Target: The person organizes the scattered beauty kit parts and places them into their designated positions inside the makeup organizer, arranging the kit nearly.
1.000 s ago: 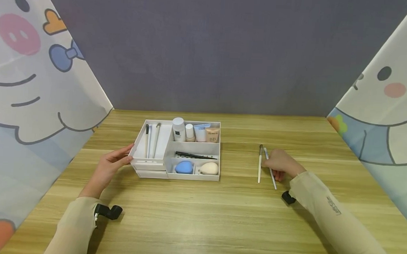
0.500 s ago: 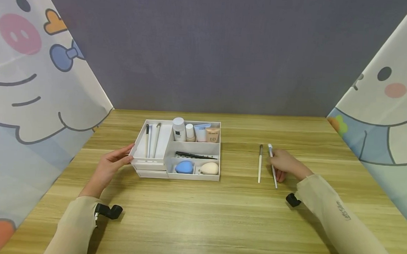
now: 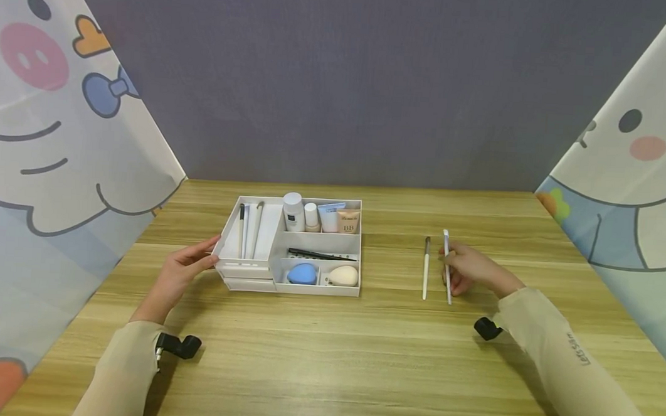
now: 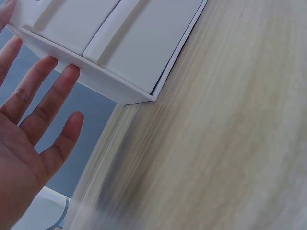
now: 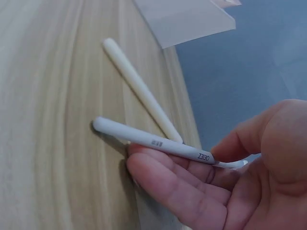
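Note:
My right hand (image 3: pixel 468 265) pinches a slim white makeup brush (image 5: pixel 144 139) between thumb and fingers, over the right part of the table. Its pale tip (image 3: pixel 446 233) points away from me in the head view. Just left of it lies a second makeup brush (image 3: pixel 426 269), cream-handled with a dark tip. At the left, the straight fingers of my left hand (image 3: pixel 173 281) touch the side of a white makeup organizer (image 3: pixel 245 272). The left wrist view has those fingertips against the organizer's side wall (image 4: pixel 103 79), close to its drawer fronts.
Several brushes (image 3: pixel 245 231) lie in the organizer's left tray. Its other compartments hold bottles (image 3: pixel 293 213), tubes (image 3: pixel 347 221), a black pen (image 3: pixel 319 255), a blue sponge (image 3: pixel 302 273) and a cream sponge (image 3: pixel 342 275). Patterned panels flank the wooden table (image 3: pixel 325 358); a grey wall (image 3: pixel 339 89) stands behind.
My right hand has drawn the white brush slightly right and away from me, turning it more upright in the head view. The left hand and the organizer stay put.

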### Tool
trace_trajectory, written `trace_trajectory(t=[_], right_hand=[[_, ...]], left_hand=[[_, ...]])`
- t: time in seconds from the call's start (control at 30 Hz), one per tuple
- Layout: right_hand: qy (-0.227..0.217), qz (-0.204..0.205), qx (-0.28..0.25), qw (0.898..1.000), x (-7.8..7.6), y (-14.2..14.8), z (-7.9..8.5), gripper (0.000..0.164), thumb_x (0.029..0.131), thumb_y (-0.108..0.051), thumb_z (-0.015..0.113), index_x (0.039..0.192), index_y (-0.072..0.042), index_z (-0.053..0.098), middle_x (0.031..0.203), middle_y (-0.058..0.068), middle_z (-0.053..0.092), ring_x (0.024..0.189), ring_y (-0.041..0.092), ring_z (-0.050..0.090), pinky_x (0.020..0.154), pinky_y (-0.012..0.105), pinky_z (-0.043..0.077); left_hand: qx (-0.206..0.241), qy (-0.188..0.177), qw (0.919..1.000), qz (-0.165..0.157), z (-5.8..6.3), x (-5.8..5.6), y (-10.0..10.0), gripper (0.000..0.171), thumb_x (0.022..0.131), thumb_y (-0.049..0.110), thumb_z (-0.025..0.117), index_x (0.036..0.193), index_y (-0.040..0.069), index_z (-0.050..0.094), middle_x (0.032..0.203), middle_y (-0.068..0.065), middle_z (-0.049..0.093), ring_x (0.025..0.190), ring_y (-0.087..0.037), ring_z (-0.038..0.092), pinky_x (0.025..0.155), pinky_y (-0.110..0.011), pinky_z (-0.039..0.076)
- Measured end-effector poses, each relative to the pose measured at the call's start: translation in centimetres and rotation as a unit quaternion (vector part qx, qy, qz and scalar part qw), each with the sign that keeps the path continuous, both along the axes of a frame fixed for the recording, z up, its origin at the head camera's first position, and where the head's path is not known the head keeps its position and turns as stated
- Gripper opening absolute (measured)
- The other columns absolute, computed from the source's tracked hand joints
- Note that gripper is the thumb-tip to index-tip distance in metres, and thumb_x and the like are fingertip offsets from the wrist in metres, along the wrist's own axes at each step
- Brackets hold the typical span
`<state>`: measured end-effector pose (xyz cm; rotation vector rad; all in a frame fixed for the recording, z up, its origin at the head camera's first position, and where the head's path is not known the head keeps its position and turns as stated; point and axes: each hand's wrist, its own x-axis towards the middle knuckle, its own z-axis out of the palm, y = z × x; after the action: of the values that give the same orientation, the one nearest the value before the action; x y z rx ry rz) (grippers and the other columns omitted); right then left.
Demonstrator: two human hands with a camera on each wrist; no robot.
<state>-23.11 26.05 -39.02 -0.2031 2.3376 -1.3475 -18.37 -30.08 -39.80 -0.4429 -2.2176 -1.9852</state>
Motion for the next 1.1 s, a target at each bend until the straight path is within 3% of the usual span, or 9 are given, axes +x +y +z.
trace_trajectory(t=[0.2,0.43,1.1], right_hand=[[-0.025,-0.011,-0.061,0.998,0.0,0.2,0.1,0.048,0.101,-0.005,0.029,0.142,0.017,0.016,0.079,0.016,0.061,0.062,0.022,0.066,0.055,0.035,0.059],[-0.058,-0.016,-0.141,0.988,0.2,0.0,0.1,0.049,0.106,-0.005,0.027,0.147,0.015,0.008,0.084,0.016,0.062,0.071,0.029,0.069,0.066,0.042,0.060],[-0.042,-0.026,-0.265,0.963,0.8,-2.4,0.2,0.051,0.108,-0.005,0.031,0.149,0.015,0.009,0.094,0.010,0.066,0.080,0.029,0.072,0.070,0.043,0.061]], left_hand=[[0.000,-0.006,1.0000,0.006,0.1,0.0,0.1,0.040,0.098,-0.002,0.059,0.132,0.016,0.067,0.114,0.017,0.068,0.095,-0.003,0.063,0.082,-0.016,0.051],[0.008,-0.001,1.0000,0.000,0.0,0.0,0.1,0.041,0.097,-0.004,0.060,0.131,0.019,0.068,0.117,0.018,0.068,0.096,-0.001,0.062,0.082,-0.016,0.051],[0.008,0.016,0.9998,0.001,-0.1,-0.1,0.0,0.042,0.096,-0.005,0.062,0.127,0.021,0.070,0.117,0.018,0.068,0.095,-0.001,0.063,0.082,-0.015,0.051]])
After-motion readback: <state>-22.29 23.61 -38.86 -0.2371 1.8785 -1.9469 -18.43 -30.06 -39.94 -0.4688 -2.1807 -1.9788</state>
